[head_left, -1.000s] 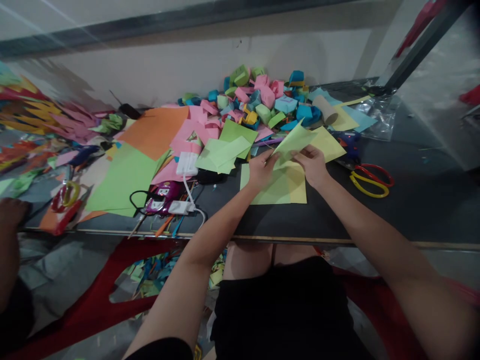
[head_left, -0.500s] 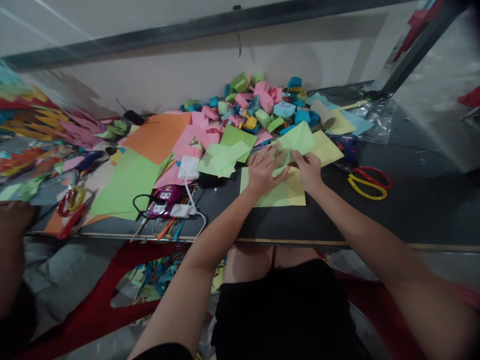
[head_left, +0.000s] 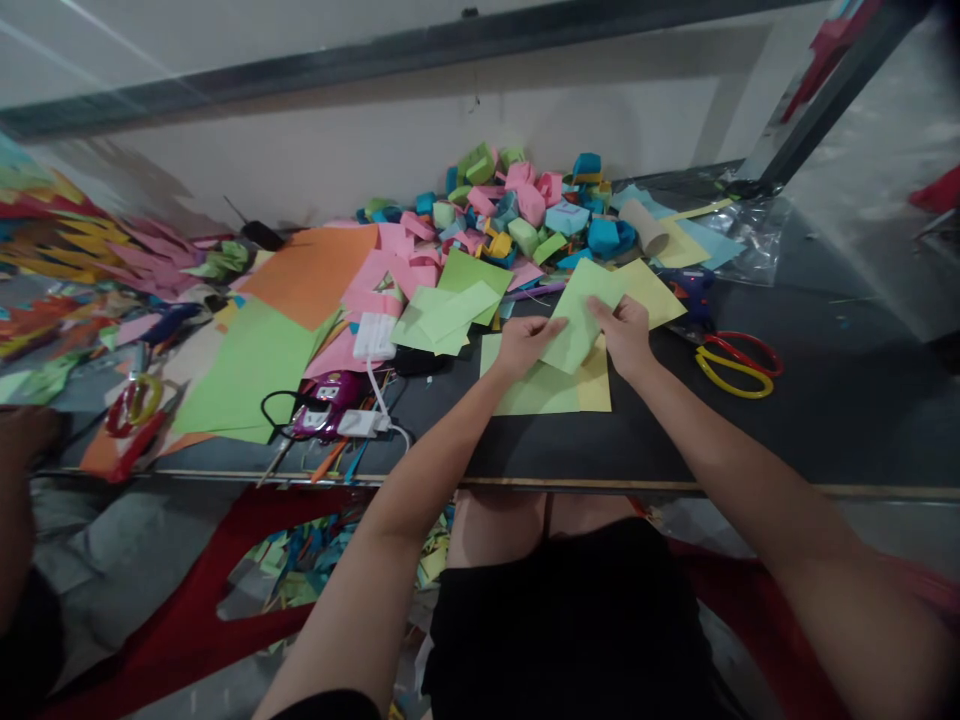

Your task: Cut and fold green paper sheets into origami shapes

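Our left hand (head_left: 525, 343) and right hand (head_left: 626, 335) now pinch a green sheet (head_left: 581, 315) flatter than a moment ago, just above the paper stack (head_left: 555, 390) on the table (head_left: 750, 440).

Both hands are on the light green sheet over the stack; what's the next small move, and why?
Probably press the light green sheet flat onto the stack and run a crease. The left hand and right hand pinch its opposite edges, and it sits slightly raised and tilted above the papers.
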Demonstrator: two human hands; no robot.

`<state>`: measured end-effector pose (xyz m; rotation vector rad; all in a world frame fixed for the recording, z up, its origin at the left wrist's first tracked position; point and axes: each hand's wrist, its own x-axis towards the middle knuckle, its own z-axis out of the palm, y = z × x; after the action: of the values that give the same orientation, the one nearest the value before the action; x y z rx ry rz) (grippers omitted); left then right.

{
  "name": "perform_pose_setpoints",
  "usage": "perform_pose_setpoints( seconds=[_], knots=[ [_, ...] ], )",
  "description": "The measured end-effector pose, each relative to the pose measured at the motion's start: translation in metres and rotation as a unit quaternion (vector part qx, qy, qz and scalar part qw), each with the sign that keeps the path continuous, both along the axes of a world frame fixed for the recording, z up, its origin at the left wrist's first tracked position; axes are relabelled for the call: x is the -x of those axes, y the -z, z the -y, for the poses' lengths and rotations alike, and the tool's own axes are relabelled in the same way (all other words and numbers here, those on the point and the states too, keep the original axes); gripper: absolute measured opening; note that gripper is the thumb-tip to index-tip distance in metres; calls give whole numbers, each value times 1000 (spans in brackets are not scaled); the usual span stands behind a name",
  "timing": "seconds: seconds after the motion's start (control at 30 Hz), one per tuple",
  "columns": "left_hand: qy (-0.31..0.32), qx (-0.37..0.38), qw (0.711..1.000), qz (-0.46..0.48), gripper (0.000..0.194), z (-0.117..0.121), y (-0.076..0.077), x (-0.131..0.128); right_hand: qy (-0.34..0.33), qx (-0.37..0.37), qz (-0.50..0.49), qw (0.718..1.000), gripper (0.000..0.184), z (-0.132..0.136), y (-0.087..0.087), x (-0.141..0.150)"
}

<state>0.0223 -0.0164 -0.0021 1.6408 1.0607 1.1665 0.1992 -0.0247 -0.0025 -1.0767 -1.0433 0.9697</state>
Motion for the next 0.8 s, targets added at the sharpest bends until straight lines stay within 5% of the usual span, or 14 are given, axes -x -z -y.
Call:
perform_pose_setpoints(
  seconds=[0.27,0.53,0.8],
  knots=[
    [80,107,990,47,69,14,-12,1,34,62,-123,990,58,-8,5,-3],
    [54,155,982,98,61,5,-7,-1,33,27,-17,999,61,-3,4,-4],
    [123,-7,990,-67,73,7,-9,5,67,-8,90,994,68,6,-5,-2]
  ],
)
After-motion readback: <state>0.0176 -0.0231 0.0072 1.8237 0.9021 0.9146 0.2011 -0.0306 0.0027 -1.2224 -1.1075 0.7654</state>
